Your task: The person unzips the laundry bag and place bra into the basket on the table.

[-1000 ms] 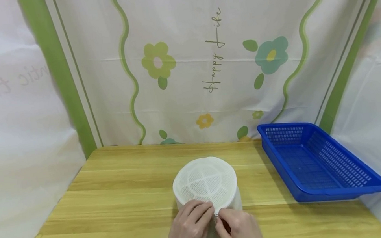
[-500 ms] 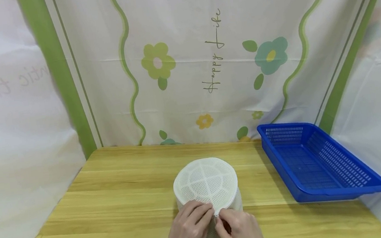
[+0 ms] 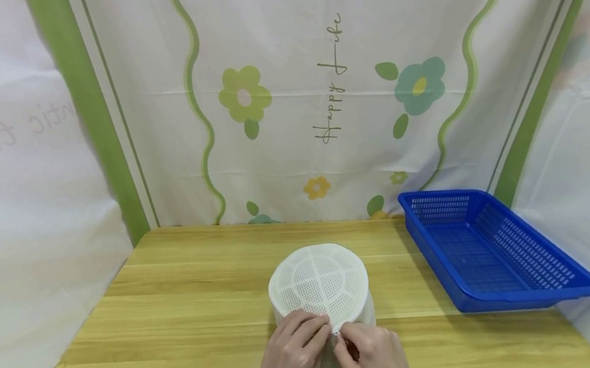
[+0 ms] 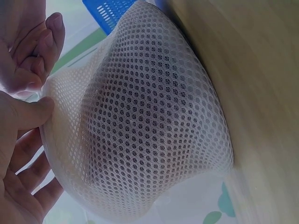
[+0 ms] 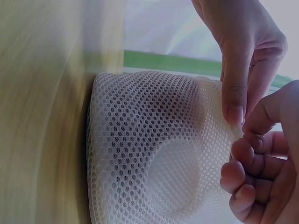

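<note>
A white mesh laundry bag (image 3: 318, 279), drum-shaped with a round flat top, stands upright on the table. My left hand (image 3: 294, 356) pinches its near top rim, fingers laid over the top and thumb against the side, as the left wrist view shows. Right beside it, my right hand (image 3: 374, 355) pinches a small zipper pull (image 3: 336, 331) at the rim between thumb and curled forefinger; the fingertips mostly hide it. In the left wrist view the mesh side (image 4: 140, 102) looks dark behind its holes, and I cannot tell whether anything lies inside. A round patch (image 5: 173, 177) shows in the right wrist view.
A blue plastic basket (image 3: 444, 270) with slotted walls sits at the right edge of the wooden table (image 3: 179, 321). White curtains (image 3: 290, 147) printed with flowers hang behind the table and on both sides.
</note>
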Action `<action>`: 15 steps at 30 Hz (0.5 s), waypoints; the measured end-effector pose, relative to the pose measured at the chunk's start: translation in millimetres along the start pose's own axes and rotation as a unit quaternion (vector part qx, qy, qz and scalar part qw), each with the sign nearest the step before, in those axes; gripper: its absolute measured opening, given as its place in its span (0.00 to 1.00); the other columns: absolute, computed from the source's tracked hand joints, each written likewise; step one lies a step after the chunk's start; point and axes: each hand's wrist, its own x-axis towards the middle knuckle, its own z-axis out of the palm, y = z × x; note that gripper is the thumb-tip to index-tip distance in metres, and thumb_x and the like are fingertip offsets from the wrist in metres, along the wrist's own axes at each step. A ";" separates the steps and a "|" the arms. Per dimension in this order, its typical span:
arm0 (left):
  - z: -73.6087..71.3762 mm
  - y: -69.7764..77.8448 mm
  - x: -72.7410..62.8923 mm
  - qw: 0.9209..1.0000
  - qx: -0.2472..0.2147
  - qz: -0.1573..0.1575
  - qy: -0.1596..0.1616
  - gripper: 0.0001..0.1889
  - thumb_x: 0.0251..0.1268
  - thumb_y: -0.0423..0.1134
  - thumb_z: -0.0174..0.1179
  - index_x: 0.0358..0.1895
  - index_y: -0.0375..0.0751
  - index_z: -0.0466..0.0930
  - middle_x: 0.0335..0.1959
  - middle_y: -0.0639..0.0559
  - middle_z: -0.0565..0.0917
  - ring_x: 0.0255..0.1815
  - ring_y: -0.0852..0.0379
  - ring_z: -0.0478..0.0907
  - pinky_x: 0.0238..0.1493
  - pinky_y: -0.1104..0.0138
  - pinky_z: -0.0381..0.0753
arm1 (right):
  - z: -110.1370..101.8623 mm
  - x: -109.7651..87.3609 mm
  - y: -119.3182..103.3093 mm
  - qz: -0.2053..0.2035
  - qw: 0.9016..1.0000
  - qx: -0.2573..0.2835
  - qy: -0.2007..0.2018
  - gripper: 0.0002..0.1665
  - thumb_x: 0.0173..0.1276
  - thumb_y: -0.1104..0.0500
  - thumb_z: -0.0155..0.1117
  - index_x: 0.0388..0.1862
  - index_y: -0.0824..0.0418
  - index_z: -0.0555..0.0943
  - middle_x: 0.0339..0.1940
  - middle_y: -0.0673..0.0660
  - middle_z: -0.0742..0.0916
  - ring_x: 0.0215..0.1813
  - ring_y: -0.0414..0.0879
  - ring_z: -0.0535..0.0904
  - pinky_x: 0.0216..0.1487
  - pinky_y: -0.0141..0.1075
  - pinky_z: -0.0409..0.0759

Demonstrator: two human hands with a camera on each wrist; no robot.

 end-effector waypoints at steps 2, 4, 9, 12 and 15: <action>0.1 0.0 -0.3 1.000 0.002 0.001 -0.001 0.17 0.73 0.31 0.46 0.35 0.35 0.88 0.39 0.47 0.86 0.40 0.52 0.81 0.47 0.60 0.81 | -0.1 0.6 -0.1 -0.005 1.000 0.001 0.006 0.20 0.50 0.64 0.62 0.15 0.45 0.62 0.13 0.36 0.63 0.15 0.25 0.53 0.15 0.18 0.50; 0.1 0.0 -0.5 1.000 0.003 0.001 -0.002 0.17 0.73 0.31 0.46 0.35 0.36 0.88 0.39 0.47 0.86 0.40 0.52 0.81 0.47 0.60 0.81 | 0.0 1.0 0.0 -0.011 1.000 0.002 0.013 0.20 0.49 0.64 0.63 0.15 0.45 0.62 0.13 0.37 0.63 0.15 0.25 0.54 0.15 0.18 0.50; 0.2 0.1 -0.3 1.000 0.002 -0.001 -0.006 0.17 0.73 0.31 0.46 0.35 0.36 0.88 0.39 0.47 0.86 0.40 0.52 0.81 0.48 0.60 0.81 | 0.5 0.5 0.8 -0.010 1.000 -0.001 0.017 0.20 0.49 0.64 0.63 0.15 0.45 0.62 0.13 0.37 0.63 0.15 0.25 0.54 0.15 0.18 0.50; 0.1 0.1 -0.2 1.000 0.002 -0.002 -0.008 0.18 0.73 0.31 0.45 0.35 0.36 0.88 0.39 0.48 0.86 0.40 0.52 0.81 0.48 0.60 0.81 | 0.7 0.1 1.5 -0.008 1.000 -0.003 0.016 0.20 0.49 0.64 0.63 0.15 0.45 0.62 0.13 0.37 0.63 0.15 0.26 0.54 0.14 0.18 0.50; 0.1 0.2 -0.2 1.000 0.002 -0.002 -0.008 0.17 0.72 0.31 0.46 0.35 0.35 0.88 0.39 0.48 0.86 0.40 0.52 0.81 0.48 0.60 0.81 | 0.5 -0.3 1.8 -0.003 1.000 -0.008 0.011 0.20 0.50 0.63 0.62 0.15 0.45 0.63 0.14 0.36 0.63 0.16 0.25 0.53 0.15 0.18 0.50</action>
